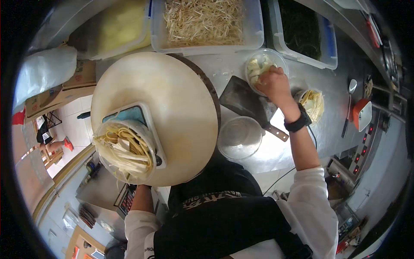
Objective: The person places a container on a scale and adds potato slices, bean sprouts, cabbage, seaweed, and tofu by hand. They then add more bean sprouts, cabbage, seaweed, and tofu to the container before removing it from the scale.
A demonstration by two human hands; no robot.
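My right hand (pixel 274 84), with a black watch at the wrist, reaches into a clear round tub (pixel 282 64) of pale chunks (pixel 255 68). Its fingers are bent together down among the chunks; what they grip is hidden. At the lower left, a clear tub (pixel 152 162) heaped with yellowish strands (pixel 125 149) and white strips is over a digital scale (pixel 151 129) on the round cutting board (pixel 181 99). My left forearm (pixel 142 199) comes up below this tub, which hides the left hand and its fingers.
A cleaver (pixel 246 98) lies between board and chunks, beside a clear round container (pixel 239 137). A second tub of yellowish strands (pixel 313 105) stands right of my forearm. Boxes of bean sprouts (pixel 205 21) and dark green strands (pixel 299 28) line the back. A long-handled spatula (pixel 352 88) lies right.
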